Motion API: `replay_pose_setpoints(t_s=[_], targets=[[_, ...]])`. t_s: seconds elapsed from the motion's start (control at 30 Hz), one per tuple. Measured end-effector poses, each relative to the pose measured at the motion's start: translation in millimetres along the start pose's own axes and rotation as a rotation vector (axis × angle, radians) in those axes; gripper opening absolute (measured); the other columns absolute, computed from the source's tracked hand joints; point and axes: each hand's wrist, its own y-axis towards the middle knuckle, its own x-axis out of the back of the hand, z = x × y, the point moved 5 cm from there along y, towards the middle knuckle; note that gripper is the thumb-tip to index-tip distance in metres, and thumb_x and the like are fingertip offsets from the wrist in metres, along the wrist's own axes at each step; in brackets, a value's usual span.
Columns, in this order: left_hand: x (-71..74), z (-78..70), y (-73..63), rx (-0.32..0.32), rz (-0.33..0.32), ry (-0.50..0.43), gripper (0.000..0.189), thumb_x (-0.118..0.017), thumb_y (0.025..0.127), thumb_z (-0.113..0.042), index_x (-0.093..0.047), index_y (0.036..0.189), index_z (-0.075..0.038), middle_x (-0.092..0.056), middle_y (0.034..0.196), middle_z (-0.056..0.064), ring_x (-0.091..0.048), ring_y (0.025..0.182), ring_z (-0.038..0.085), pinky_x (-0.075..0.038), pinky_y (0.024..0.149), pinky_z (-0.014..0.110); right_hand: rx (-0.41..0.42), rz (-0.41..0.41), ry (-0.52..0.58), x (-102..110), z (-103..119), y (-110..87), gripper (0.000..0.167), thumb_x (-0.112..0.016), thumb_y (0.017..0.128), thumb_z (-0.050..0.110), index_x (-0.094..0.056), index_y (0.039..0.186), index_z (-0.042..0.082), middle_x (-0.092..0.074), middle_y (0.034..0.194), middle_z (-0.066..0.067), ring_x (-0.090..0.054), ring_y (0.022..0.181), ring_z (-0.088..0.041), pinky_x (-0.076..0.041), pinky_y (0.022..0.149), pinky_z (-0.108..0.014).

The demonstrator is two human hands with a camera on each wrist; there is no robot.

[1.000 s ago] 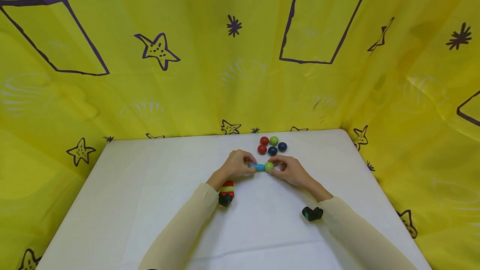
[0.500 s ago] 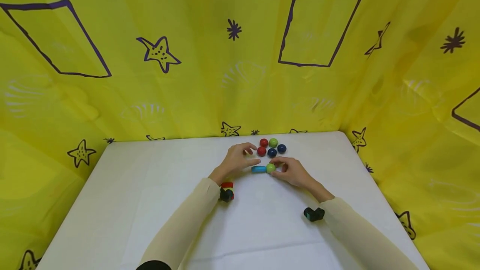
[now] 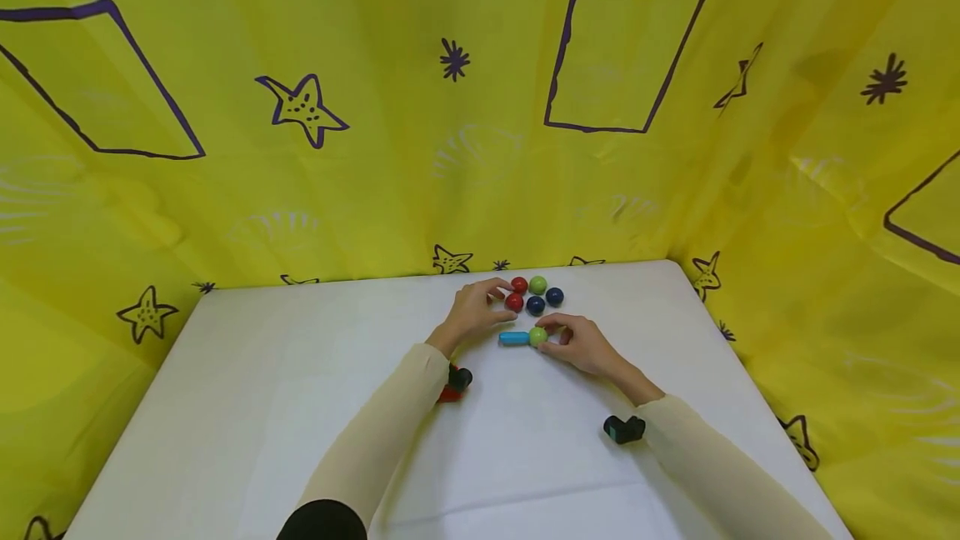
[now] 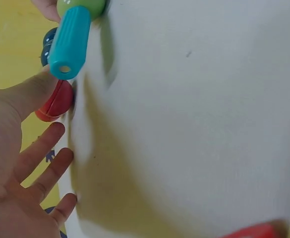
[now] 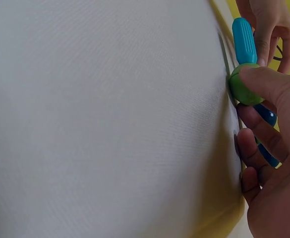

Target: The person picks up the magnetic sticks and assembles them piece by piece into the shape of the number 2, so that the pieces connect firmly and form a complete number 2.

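My right hand pinches a green ball between thumb and fingers. A ribbed light-blue handle sticks out from that ball toward the left, its free end showing a small hole in the left wrist view. Beyond it, my left hand has its thumb and fingers spread right at the nearer red ball, holding nothing. In the left wrist view the thumb overlaps the red ball and the other fingers are apart.
Behind the hands sit another red ball, a green ball and two dark-blue balls. A red item lies partly hidden under my left wrist. Yellow patterned cloth stands around the white table.
My left hand has let go of the light-blue handle and moved back to the nearer red ball. My right hand keeps its pinch on the green ball.
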Motion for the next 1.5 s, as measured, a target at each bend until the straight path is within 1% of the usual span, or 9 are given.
replay_pose_setpoints(t_s=[0.13, 0.37, 0.63, 0.73, 0.87, 1.07, 1.27, 1.5], targets=[[-2.7, 1.9, 2.9, -0.005, -0.011, 0.028, 0.043, -0.084, 0.087, -0.028, -0.070, 0.126, -0.019, -0.074, 0.109, 0.004, -0.062, 0.103, 0.025, -0.035, 0.103, 0.053, 0.000, -0.012, 0.008, 0, 2, -1.2, 0.033, -0.081, 0.089, 0.017, -0.072, 0.121, 0.011, -0.072, 0.102, -0.001, -0.052, 0.073, -0.015, -0.043, 0.065, -0.026], [-6.7, -2.0, 7.2, -0.014, -0.018, 0.073, 0.039, -0.085, 0.087, -0.029, -0.072, 0.123, -0.020, -0.075, 0.105, 0.002, -0.061, 0.101, 0.023, -0.036, 0.098, 0.050, -0.002, -0.017, 0.014, 0, 2, -2.4, 0.033, -0.081, 0.089, 0.017, -0.072, 0.120, 0.012, -0.071, 0.101, 0.000, -0.052, 0.073, -0.015, -0.043, 0.065, -0.026], [-10.8, -0.7, 13.1, -0.005, 0.002, 0.147, 0.036, -0.084, 0.087, -0.035, -0.073, 0.119, -0.023, -0.071, 0.101, -0.003, -0.057, 0.099, 0.019, -0.037, 0.096, 0.045, -0.016, -0.023, 0.007, -1, 0, -2.0, 0.033, -0.081, 0.089, 0.018, -0.072, 0.120, 0.013, -0.071, 0.101, 0.000, -0.052, 0.074, -0.015, -0.043, 0.066, -0.027], [-9.4, -1.0, 12.8, -0.007, -0.004, 0.141, 0.032, -0.083, 0.088, -0.032, -0.074, 0.116, -0.020, -0.071, 0.100, -0.002, -0.056, 0.099, 0.021, -0.037, 0.096, 0.046, -0.017, -0.019, 0.006, -2, -1, -1.5, 0.033, -0.081, 0.090, 0.018, -0.072, 0.121, 0.013, -0.071, 0.101, 0.000, -0.052, 0.075, -0.015, -0.043, 0.066, -0.027], [-6.0, -0.5, 10.6, -0.008, -0.027, 0.111, 0.029, -0.083, 0.088, -0.027, -0.075, 0.113, -0.016, -0.071, 0.097, 0.000, -0.056, 0.099, 0.024, -0.037, 0.098, 0.049, -0.013, -0.021, 0.009, -1, 0, -2.1, 0.033, -0.082, 0.089, 0.018, -0.073, 0.120, 0.013, -0.071, 0.101, 0.001, -0.053, 0.074, -0.016, -0.043, 0.066, -0.027], [-3.1, 6.6, 8.6, 0.012, -0.034, 0.101, 0.028, -0.081, 0.088, -0.027, -0.075, 0.112, -0.014, -0.072, 0.101, -0.001, -0.058, 0.102, 0.024, -0.036, 0.104, 0.049, -0.003, -0.026, 0.006, 0, -1, -2.4, 0.032, -0.081, 0.090, 0.018, -0.072, 0.120, 0.014, -0.072, 0.101, 0.001, -0.052, 0.074, -0.015, -0.043, 0.066, -0.027], [0.9, 12.0, 6.8, 0.007, -0.022, 0.113, 0.030, -0.080, 0.088, -0.024, -0.074, 0.116, -0.017, -0.071, 0.100, -0.001, -0.058, 0.099, 0.023, -0.038, 0.100, 0.048, -0.014, -0.024, 0.003, 0, -1, -2.7, 0.032, -0.081, 0.090, 0.018, -0.072, 0.121, 0.014, -0.072, 0.102, 0.001, -0.052, 0.075, -0.016, -0.043, 0.066, -0.027], [4.4, 16.2, 3.4, 0.027, -0.028, 0.080, 0.029, -0.082, 0.086, -0.022, -0.073, 0.112, -0.014, -0.068, 0.103, 0.001, -0.055, 0.100, 0.024, -0.041, 0.100, 0.046, -0.023, -0.017, 0.001, -1, -1, -1.8, 0.033, -0.081, 0.090, 0.018, -0.072, 0.121, 0.013, -0.072, 0.102, 0.000, -0.052, 0.075, -0.016, -0.042, 0.066, -0.027]])
